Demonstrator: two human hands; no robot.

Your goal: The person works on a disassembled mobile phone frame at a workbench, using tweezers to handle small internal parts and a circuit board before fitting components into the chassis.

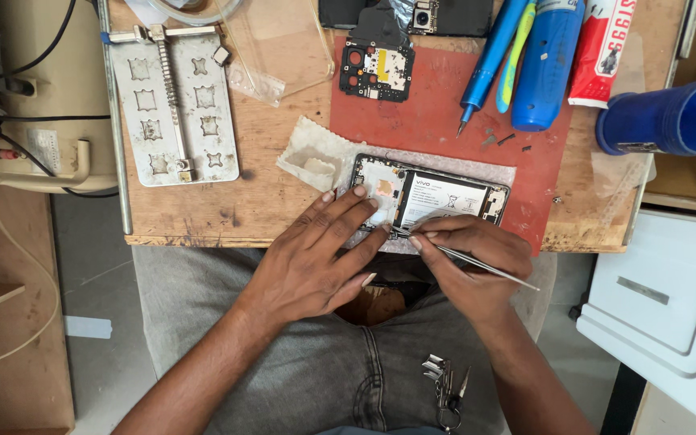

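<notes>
**Opened phone being worked on at the near edge of the bench**

Nearest the camera, a bunch of metal keys (443,387) is lying on the grey-trousered lap. Just beyond, the left hand (316,262) is being laid flat, fingers spread, on the opened black smartphone with its back cover removed (432,196), which is being kept at the near edge of the worn wooden bench (259,201). The right hand (469,258) is being closed around thin metal tweezers (465,256), whose tips are being pressed to the phone's lower edge. A white crumpled cloth (316,157) is lying just left of the phone. Farther back, a red rubber mat (445,105) is carrying a detached black circuit board (377,68) and a blue screwdriver (489,60). Toward the far left corner, a grey metal holding plate (175,105) is resting.
</notes>
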